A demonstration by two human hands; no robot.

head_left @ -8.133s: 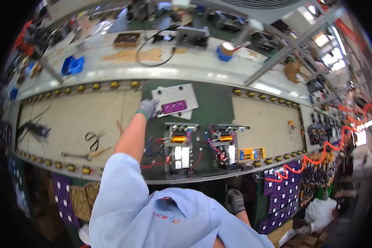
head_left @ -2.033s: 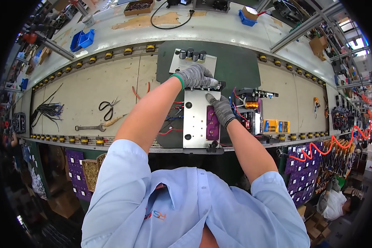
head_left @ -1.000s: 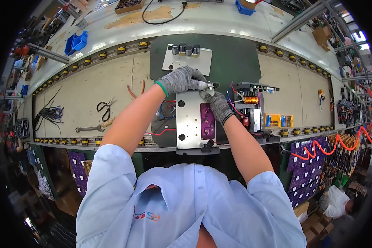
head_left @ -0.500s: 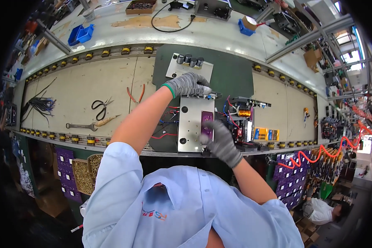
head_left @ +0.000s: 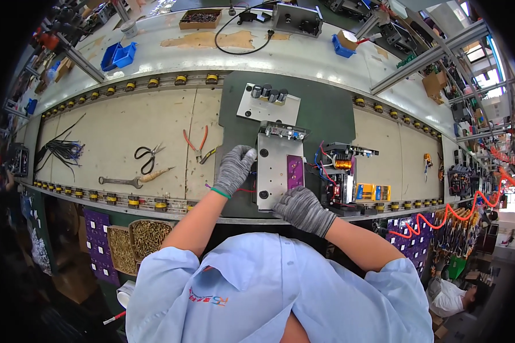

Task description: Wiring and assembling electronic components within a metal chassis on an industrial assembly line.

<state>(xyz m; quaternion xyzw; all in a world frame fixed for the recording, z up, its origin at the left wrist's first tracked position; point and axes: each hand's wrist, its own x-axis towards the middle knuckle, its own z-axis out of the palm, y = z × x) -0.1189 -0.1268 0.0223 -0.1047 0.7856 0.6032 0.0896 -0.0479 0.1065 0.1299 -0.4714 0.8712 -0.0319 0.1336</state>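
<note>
A silver metal chassis plate (head_left: 272,171) lies lengthwise on the dark green board (head_left: 329,97) in front of me. A purple circuit board (head_left: 294,171) sits along its right side, and a board with small connectors (head_left: 286,132) crosses its far end. My left hand (head_left: 233,170), in a grey striped glove, has its fingers closed at the plate's left edge. At the near right corner, my gloved right hand (head_left: 304,211) is closed on the plate's edge; its fingertips are partly hidden. To the right stands an open electronic unit with a copper coil (head_left: 343,164) and loose wires.
Beyond the chassis lies a second metal plate (head_left: 252,108) with several black capacitors. Red-handled pliers (head_left: 196,146), scissors (head_left: 147,159) and a wrench (head_left: 120,181) lie to the left. A yellow box (head_left: 373,192) is at the right, and roller rails (head_left: 180,80) border the bench.
My left hand has come back from the chassis's far end to its left edge. My right hand has moved off the purple board to the near corner. The view has shifted slightly.
</note>
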